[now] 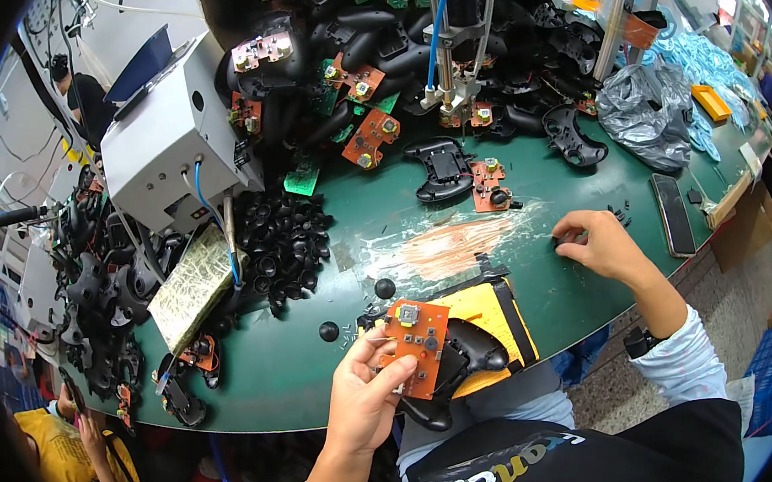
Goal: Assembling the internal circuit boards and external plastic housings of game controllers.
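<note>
head view: left hand (362, 390) grasps an orange circuit board (423, 348) between thumb and fingers, over the left part of the yellow pad (488, 304). black controller shell (478, 345) on the pad, partly behind the board. right hand (599, 245) to the pad's right, above the tabletop (278, 365), fingers curled inward; cannot tell if they pinch something small. two black caps (385, 289) left of the pad.

There are two stray black caps (385, 288), one held orange board (420, 341) and one grey bag (646, 113).
</note>
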`<state>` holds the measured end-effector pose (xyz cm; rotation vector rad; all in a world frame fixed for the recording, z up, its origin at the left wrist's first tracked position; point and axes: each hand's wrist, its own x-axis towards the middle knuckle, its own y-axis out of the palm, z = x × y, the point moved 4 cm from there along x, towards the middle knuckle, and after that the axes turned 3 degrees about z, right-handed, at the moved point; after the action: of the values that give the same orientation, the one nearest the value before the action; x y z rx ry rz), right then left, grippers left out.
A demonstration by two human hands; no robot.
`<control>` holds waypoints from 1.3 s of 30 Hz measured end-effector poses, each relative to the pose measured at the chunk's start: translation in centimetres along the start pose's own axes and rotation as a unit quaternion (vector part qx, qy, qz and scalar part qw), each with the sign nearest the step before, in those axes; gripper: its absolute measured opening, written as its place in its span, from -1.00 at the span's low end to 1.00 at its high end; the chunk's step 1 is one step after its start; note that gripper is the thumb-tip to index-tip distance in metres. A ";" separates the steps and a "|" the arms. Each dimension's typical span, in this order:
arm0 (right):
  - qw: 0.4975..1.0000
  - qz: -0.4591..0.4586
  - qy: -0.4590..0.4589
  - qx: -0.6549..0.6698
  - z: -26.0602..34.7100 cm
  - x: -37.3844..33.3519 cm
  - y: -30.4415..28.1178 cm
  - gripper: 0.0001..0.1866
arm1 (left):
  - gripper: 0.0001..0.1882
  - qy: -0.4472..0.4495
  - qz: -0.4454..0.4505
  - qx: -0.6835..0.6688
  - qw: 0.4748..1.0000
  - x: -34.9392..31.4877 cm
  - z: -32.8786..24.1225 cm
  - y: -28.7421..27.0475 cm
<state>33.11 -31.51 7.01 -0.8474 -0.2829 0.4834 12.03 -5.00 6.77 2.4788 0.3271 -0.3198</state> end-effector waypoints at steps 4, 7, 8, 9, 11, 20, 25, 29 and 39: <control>0.997 -0.003 0.059 -0.041 -0.6 0.3 0.7 -0.87 | -0.48 -0.003 -0.006 0.001 1.000 0.0 -0.1 0.2; 0.994 0.004 0.063 -0.086 -0.5 0.5 0.4 -0.87 | -0.49 -0.009 0.008 -0.003 1.000 0.3 0.2 0.3; 0.993 0.019 0.065 -0.092 -0.4 0.5 0.2 -0.88 | -0.49 -0.009 0.010 -0.005 1.000 0.4 0.4 0.2; 0.993 0.018 0.065 -0.095 -0.2 0.6 -0.1 -0.88 | -0.49 -0.009 0.018 -0.010 1.000 0.7 0.6 0.4; 0.995 0.011 0.072 -0.061 0.2 0.9 -0.7 -0.88 | -0.51 -0.006 0.012 -0.010 1.000 0.4 0.4 0.3; 0.996 -0.003 0.084 -0.023 0.6 2.0 0.2 -0.83 | -0.52 0.006 -0.004 0.001 1.000 0.3 -0.2 -0.3; 0.991 0.006 0.017 -0.132 -0.5 2.2 1.1 -0.83 | -0.54 0.012 -0.025 -0.003 1.000 0.5 0.0 0.2; 1.000 0.007 -0.007 0.010 4.0 0.0 1.2 -0.86 | -0.46 -0.018 -0.003 0.013 1.000 0.7 0.2 0.4; 0.801 0.134 0.124 0.570 10.7 -5.7 9.1 -0.85 | -0.54 0.010 -0.007 -0.025 1.000 0.7 1.2 1.1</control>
<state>21.04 -22.36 6.45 0.2603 0.3839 0.6779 12.87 -6.53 6.21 2.4326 0.3556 -0.2898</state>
